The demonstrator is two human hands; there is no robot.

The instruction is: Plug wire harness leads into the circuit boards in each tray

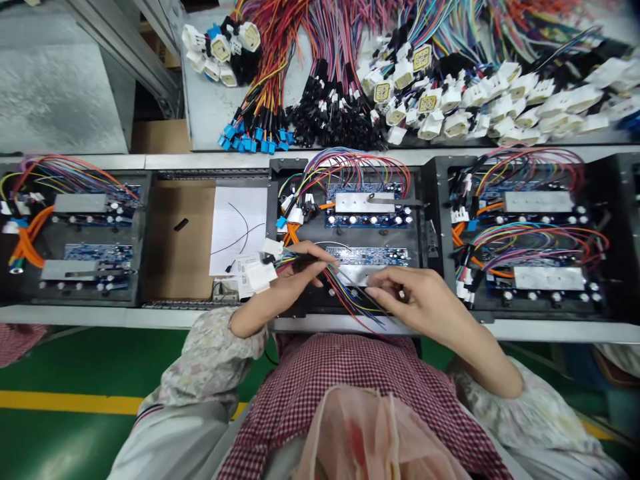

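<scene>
My left hand (295, 283) is closed round a wire harness whose white connectors (259, 272) stick out on its left side. The harness's loose coloured wires (350, 297) fan out to the right, over the tray's front part. My right hand (425, 300) has thumb and forefinger pinched on a thin dark wire from this bundle. Beneath both hands lies the lower circuit board (370, 256) with a silver heat sink, partly covered by fingers and wires. Above it in the same black tray (300, 167) sits the upper board (370, 203), with coloured wires arching from its back edge.
Black trays with wired boards stand left (95, 233) and right (545, 233). Between trays, a cardboard sheet (183, 267) carries a small black piece, beside white paper (223, 227) with loose wires. Harness piles with white (455, 123) and blue connectors (255, 139) lie on the shelf behind.
</scene>
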